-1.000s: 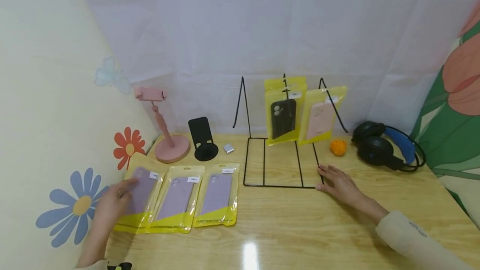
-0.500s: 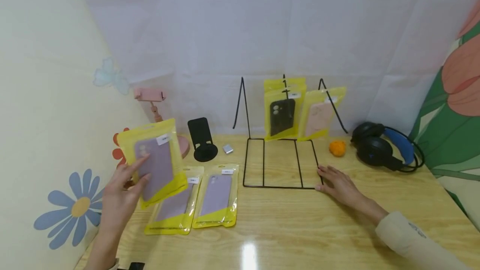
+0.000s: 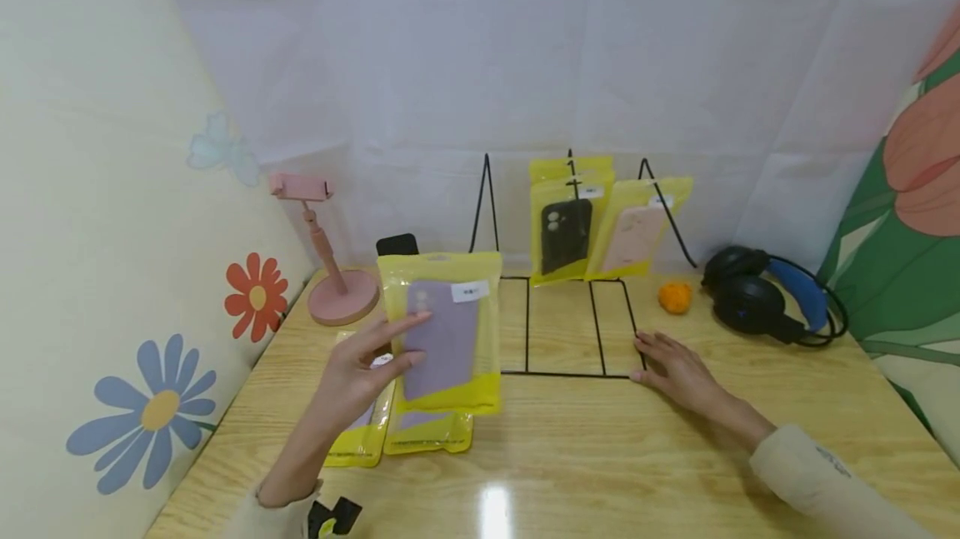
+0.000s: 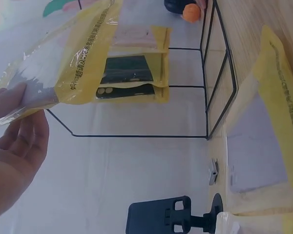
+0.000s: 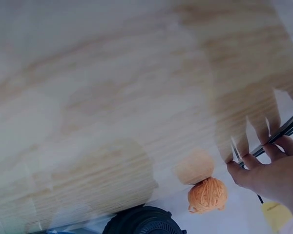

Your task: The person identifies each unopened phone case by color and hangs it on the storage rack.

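**Purple case lifted in the left hand, right hand on the wire rack**

Head view: the left hand (image 3: 356, 372) pinches a yellow packet with a purple phone case (image 3: 442, 331), held upright above the wooden table (image 3: 600, 456), over two more packets (image 3: 427, 431). The right hand (image 3: 675, 368) lies flat, fingers straight, touching the black wire rack (image 3: 562, 326). White sheeting hangs behind.

Left wrist view: the packet's edge sits between thumb and fingers (image 4: 27, 134).

Right wrist view: fingertips (image 5: 249, 165) rest on the rack's wire, near an orange ball (image 5: 207, 194).
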Demonstrator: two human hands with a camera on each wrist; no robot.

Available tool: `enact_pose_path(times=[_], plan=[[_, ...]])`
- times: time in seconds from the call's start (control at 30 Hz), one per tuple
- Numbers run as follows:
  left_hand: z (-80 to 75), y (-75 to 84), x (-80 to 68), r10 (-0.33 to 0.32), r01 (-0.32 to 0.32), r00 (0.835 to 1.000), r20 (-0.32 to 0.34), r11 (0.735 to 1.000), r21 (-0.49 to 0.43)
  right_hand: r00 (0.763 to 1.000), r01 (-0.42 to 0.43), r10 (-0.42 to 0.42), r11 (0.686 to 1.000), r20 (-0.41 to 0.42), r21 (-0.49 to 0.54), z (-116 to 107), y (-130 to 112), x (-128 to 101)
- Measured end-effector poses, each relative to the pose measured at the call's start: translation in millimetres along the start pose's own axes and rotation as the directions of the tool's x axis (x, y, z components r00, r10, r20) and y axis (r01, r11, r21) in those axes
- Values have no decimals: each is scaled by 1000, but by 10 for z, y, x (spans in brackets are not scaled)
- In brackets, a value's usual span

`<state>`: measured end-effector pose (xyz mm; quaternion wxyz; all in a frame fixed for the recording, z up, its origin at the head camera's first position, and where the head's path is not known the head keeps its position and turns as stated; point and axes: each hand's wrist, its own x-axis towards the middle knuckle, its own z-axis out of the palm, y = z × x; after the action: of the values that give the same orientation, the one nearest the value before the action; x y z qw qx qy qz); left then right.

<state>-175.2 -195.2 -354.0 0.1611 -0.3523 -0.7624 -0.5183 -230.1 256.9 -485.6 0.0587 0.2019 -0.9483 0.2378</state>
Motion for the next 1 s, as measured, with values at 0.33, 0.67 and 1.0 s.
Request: enact_pose_path(times=[0.33, 0.67, 1.0], plan=[[109, -58, 136, -222, 220, 973, 63, 975, 37, 1000, 5, -5, 1000, -7, 20, 0, -5, -14], [127, -216, 204, -221, 219, 972, 79, 975, 31, 1000, 8, -8, 1000, -5, 5, 4, 7, 1], [160, -433, 426, -322, 324, 944, 69, 946, -22, 1000, 3, -3, 1000, 1, 12, 5, 7, -10]])
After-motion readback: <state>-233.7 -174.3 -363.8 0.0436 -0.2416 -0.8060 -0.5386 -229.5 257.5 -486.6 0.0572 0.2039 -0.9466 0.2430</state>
